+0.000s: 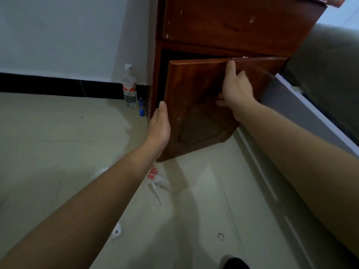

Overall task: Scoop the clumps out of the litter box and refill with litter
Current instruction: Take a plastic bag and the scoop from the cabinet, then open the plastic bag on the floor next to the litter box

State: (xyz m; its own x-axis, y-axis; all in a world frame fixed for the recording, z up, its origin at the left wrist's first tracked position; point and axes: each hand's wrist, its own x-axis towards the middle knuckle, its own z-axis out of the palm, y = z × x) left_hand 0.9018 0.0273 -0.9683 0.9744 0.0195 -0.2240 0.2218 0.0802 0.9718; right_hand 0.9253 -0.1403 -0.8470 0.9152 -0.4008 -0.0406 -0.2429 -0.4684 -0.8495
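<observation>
Now, both hands on wooden cabinet door (196,105), left hand (159,126) flat along its left edge, right hand (234,88) gripping its top edge, door ajar, litter box unseen, plastic bottle (129,88) beside cabinet (233,26).

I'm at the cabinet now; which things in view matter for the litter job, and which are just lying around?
In use:
- cabinet door, tilted and partly open
- left hand on its left edge
- right hand gripping its top edge

Lying about:
- clear bottle by the wall
- small blue item beside it
- plastic bag on the floor

No litter box, scoop or litter visible.
</observation>
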